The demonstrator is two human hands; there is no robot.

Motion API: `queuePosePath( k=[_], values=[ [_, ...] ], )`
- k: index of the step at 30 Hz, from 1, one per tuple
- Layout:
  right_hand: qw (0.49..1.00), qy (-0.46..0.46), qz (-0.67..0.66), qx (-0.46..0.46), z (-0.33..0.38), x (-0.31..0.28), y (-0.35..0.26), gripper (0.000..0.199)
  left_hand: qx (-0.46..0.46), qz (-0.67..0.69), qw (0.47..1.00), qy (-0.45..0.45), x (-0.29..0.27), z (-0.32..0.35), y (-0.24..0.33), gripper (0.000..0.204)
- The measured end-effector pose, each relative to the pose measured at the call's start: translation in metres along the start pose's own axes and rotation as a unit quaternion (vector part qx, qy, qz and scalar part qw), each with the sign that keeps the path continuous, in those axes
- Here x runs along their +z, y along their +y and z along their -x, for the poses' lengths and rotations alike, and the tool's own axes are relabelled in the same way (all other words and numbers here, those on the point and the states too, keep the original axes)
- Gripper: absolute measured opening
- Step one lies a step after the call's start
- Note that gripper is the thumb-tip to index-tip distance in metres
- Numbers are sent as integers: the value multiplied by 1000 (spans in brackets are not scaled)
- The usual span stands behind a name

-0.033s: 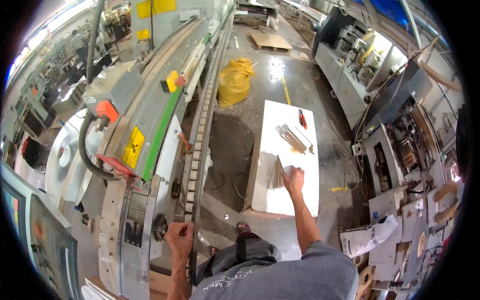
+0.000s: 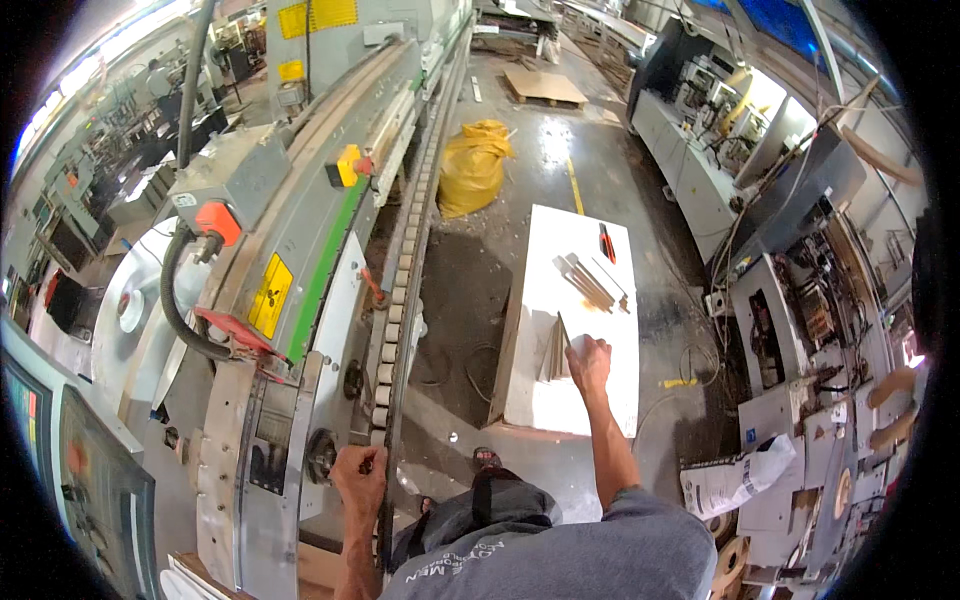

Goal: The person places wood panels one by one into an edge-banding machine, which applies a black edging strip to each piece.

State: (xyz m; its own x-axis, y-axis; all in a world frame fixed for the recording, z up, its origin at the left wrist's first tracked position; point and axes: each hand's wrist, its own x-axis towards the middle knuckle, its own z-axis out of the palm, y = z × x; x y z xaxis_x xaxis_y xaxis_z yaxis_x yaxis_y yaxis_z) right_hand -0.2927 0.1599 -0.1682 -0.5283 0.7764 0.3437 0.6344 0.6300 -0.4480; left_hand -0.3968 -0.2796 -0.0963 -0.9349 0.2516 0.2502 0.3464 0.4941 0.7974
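My right hand (image 2: pixel 590 366) is over the white-topped stack (image 2: pixel 520 400), fingers curled and pinched at the edge of a small bundle of thin brown strips (image 2: pixel 553 352). Its fingertips are partly hidden. At the left, my left hand (image 2: pixel 358 474) is closed beside the roller track (image 2: pixel 381 395) of the long machine, next to a black knob (image 2: pixel 321 455). Whatever its curled fingers hold, if anything, cannot be made out. Farther up the white top lie several more strips (image 2: pixel 585 282) and an orange-and-black cutter knife (image 2: pixel 606 243).
The long grey machine (image 2: pixel 250 270) with a green stripe runs along my left. Beyond the stack, a yellow sack (image 2: pixel 474 170) stands on the floor, with a low pallet (image 2: pixel 545 87) farther off. A white bag (image 2: pixel 735 475) and open machinery (image 2: pixel 775 320) are at the right.
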Motion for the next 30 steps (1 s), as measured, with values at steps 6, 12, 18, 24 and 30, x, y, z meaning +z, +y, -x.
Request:
queuePosePath(
  k=[6,12,18,24,30],
  values=[
    [921,-236,-108,-290,30,-25,-83,46,173,-73,982,32,-12,-16,26,33],
    [706,-394,-222,-545,94,-19,-233,55,221,-93,970,-46,-54,-7,33,48],
    [615,-359,-269,-648,128,27,-309,41,136,-190,972,7,-104,27,-20,40],
    [741,-308,-340,-491,166,14,-371,63,98,-242,940,217,-135,13,-62,31],
    [570,-611,-516,-190,231,67,-400,55,76,-241,927,277,-144,1,-125,25]
  ],
)
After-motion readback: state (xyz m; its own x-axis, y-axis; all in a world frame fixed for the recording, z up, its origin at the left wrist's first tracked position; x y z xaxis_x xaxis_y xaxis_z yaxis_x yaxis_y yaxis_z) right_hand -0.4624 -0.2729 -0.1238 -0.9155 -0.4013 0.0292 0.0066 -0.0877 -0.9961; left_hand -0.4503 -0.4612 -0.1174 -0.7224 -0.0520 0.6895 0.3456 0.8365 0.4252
